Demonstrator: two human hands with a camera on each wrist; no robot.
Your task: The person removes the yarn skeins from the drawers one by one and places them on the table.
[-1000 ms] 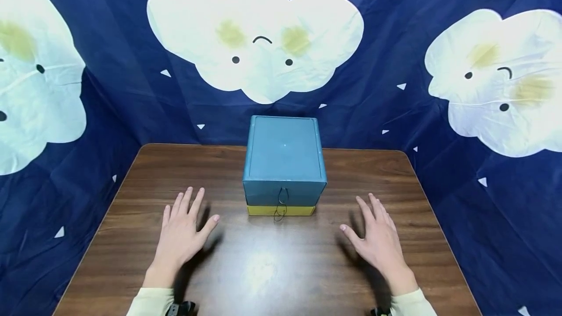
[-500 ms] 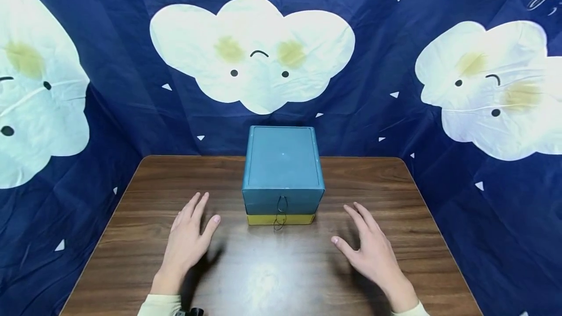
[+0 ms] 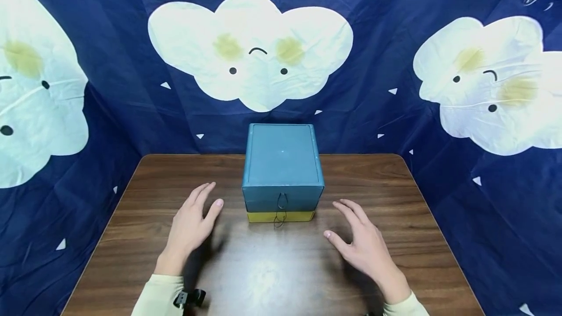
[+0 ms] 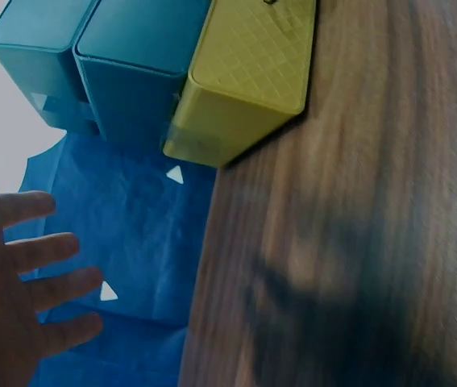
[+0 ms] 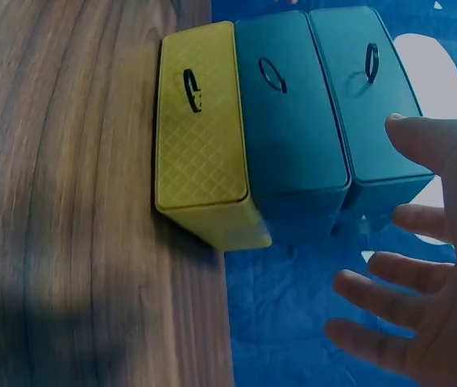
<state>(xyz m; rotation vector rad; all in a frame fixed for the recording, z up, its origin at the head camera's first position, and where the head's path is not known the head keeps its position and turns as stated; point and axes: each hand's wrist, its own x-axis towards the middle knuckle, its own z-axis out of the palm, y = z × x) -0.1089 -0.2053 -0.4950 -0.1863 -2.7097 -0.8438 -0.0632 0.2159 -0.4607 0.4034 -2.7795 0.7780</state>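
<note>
A stack of three drawer boxes stands at the back middle of the table, its blue top [image 3: 283, 155] facing up in the head view. Its lowest box [image 5: 200, 161] is yellow with a quilted front; the two above, a middle box [image 5: 292, 145] and an upper box [image 5: 373, 121], are teal blue. Each front carries a thin black loop pull [image 5: 371, 63]. To the left of the stack, my left hand [image 3: 189, 228] hovers with fingers extended, holding nothing. My right hand [image 3: 364, 245] is on the other side, fingers spread and thumb toward the stack, also apart from it.
The brown wooden table [image 3: 263, 267] has rounded back corners. Behind it and at both sides hangs a dark blue cloth [image 3: 131, 111] with white clouds [image 3: 250, 52] and small triangles. A dark wrist device [image 3: 190, 298] sits by the left sleeve.
Both hands have moved inward, closer to the stack, with fingers still extended. The head view has tilted up slightly. The boxes stay in place.
</note>
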